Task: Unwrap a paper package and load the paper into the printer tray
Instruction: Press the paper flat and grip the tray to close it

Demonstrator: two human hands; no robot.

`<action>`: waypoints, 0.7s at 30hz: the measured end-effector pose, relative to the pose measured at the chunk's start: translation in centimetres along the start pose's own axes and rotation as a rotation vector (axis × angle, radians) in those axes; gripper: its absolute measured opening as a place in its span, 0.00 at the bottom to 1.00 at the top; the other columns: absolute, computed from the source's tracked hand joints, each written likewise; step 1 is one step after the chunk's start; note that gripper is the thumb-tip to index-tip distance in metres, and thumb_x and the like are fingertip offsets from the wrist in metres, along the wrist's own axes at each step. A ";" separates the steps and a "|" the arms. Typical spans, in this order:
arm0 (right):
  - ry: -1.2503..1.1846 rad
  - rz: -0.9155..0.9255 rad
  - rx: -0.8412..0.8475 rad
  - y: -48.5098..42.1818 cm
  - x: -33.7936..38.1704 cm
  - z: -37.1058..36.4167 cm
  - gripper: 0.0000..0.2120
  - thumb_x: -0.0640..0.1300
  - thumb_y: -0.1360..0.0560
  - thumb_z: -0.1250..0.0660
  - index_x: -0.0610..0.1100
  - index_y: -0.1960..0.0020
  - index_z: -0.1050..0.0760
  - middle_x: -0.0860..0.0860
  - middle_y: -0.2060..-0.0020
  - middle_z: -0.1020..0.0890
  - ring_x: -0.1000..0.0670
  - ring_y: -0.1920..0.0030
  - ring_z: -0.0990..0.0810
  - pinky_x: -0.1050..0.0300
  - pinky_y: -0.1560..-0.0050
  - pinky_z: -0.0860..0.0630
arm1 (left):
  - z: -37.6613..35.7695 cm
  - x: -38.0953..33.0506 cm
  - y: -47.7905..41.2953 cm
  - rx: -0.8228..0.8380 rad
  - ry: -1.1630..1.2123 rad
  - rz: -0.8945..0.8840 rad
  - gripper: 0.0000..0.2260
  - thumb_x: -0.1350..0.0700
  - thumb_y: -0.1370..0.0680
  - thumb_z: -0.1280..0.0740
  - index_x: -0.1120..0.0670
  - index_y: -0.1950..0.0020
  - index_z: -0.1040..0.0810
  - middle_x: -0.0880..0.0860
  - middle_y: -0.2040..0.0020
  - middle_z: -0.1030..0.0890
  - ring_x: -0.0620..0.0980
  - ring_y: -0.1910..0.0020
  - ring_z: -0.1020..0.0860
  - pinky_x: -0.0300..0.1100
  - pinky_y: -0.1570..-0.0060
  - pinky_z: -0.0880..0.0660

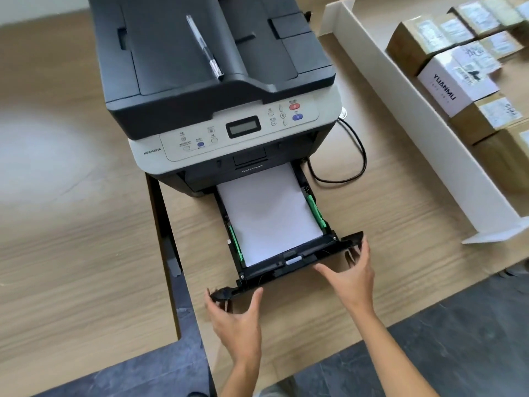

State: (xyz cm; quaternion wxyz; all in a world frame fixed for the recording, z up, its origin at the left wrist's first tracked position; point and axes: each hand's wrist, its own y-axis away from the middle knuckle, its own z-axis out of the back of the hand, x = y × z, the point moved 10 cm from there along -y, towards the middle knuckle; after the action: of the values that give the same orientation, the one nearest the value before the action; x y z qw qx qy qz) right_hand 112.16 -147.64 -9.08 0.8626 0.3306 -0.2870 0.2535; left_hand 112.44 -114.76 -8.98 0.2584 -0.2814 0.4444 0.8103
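The printer (211,90) stood on the wooden desk (386,213) with its paper tray (289,270) pulled out toward the person. A white paper stack (269,213) lay flat in the tray between the green guides (315,207). The left hand (234,319) met the tray's left front corner, fingers spread, and the right hand (349,273) met its right front corner, fingers likewise spread. A pen (203,47) rested on the printer's top.

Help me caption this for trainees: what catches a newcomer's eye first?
The pulled-out tray at centre, filled with white paper, under the printer. The left hand and right hand sit open at its front edge. A pen lies atop the printer.
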 end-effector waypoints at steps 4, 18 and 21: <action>0.004 0.033 -0.029 -0.1 0.1 -0.1 0.59 0.52 0.37 0.18 0.49 0.19 0.52 0.46 0.22 0.39 0.45 0.23 0.38 0.50 0.25 0.38 | -0.3 -1.3 0.3 -0.056 -0.016 -0.042 0.56 0.45 0.36 0.19 0.46 0.19 0.53 0.48 0.19 0.44 0.48 0.20 0.44 0.45 0.25 0.45; 0.382 0.173 0.145 -4.5 8.8 -5.5 0.32 0.52 0.32 0.32 0.38 0.32 0.29 0.43 0.41 0.21 0.40 0.38 0.25 0.46 0.39 0.26 | -5.7 -8.7 -3.2 0.069 -0.505 -0.293 0.28 0.46 0.23 0.39 0.57 0.25 0.31 0.55 0.31 0.24 0.55 0.28 0.30 0.50 0.31 0.31; 0.338 0.163 0.097 -4.6 8.7 -5.0 0.32 0.52 0.34 0.33 0.39 0.32 0.26 0.44 0.42 0.19 0.40 0.38 0.24 0.45 0.40 0.24 | -5.6 -8.3 -3.1 0.089 -0.344 -0.166 0.12 0.55 0.24 0.34 0.50 0.41 0.22 0.50 0.46 0.19 0.57 0.39 0.25 0.44 0.47 0.31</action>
State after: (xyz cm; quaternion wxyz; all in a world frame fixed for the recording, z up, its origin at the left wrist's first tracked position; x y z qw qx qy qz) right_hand 122.88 -144.92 -8.37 0.8581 0.3003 -0.1515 0.3880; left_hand 121.69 -119.57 -7.54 0.4087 -0.1629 0.4045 0.8017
